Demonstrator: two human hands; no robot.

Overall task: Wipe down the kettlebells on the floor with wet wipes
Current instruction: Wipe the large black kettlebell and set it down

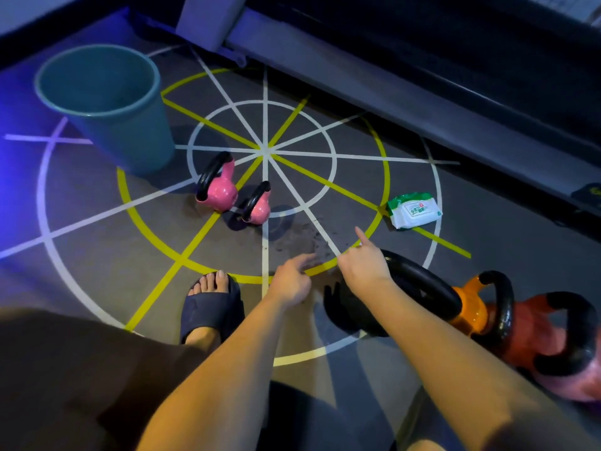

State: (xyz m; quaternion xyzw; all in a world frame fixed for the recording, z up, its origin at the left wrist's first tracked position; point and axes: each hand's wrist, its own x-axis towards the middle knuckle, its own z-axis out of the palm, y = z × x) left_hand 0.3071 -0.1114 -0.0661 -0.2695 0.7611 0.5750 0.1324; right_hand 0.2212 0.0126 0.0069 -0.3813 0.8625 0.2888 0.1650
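Observation:
Two small pink kettlebells with black handles stand close together on the floor, one (217,189) just left of the other (259,207). At the right lie a large black kettlebell (432,288), an orange one (470,307) and a red one (533,333), side by side. A white and green wet wipes pack (414,210) lies on the floor to the right of the pink pair. My left hand (289,281) and right hand (364,263) hover over the floor in front of me. Each has its index finger stretched out, the other fingers loosely curled, and holds nothing. The right hand is just above the black kettlebell's handle.
A teal bucket (104,105) stands at the back left. A grey machine frame (390,92) runs across the back right. My foot in a dark slide sandal (211,304) is on the floor beside my left hand. White and yellow lines mark the grey floor.

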